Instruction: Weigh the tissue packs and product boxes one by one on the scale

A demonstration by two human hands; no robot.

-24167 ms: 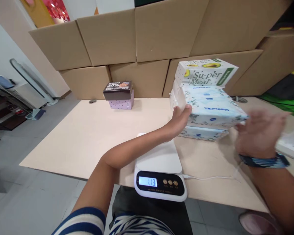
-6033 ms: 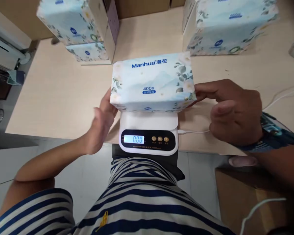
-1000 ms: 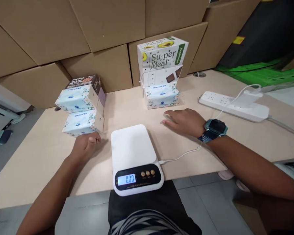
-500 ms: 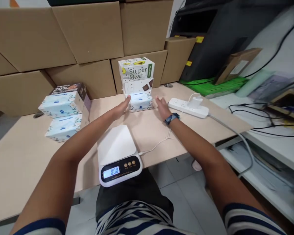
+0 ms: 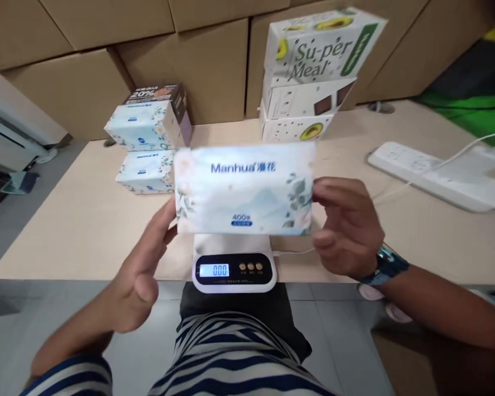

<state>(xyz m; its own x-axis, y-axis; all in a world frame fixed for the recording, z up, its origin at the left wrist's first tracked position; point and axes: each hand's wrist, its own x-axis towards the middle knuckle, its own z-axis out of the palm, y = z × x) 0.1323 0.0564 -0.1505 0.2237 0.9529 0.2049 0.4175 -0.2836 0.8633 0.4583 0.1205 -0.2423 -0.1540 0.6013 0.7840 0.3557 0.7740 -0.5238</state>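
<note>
A pale blue tissue pack (image 5: 243, 192) printed "Manhua" is held up between both hands, its broad printed face toward me. My left hand (image 5: 142, 264) grips its left end, and my right hand (image 5: 348, 228), with a watch at the wrist, grips the right end. Behind and below the pack is a white digital scale (image 5: 235, 272), partly hidden by it; its display reads 0.00. Two similar tissue packs (image 5: 142, 127) are stacked at the left on the table. At the back right stands a stack of boxes, a "Su-per Meal" box (image 5: 317, 52) on top.
A white power strip (image 5: 433, 173) with a plug and cable lies at the right of the table (image 5: 78, 220). Cardboard boxes (image 5: 214, 77) line the back. A dark box marked 20% (image 5: 160, 94) stands behind the left packs. The scale's cable runs right.
Both hands have taken the tissue pack from in front of the boxed stack and brought it toward me, lifted above the scale. The view has turned left and come closer.
</note>
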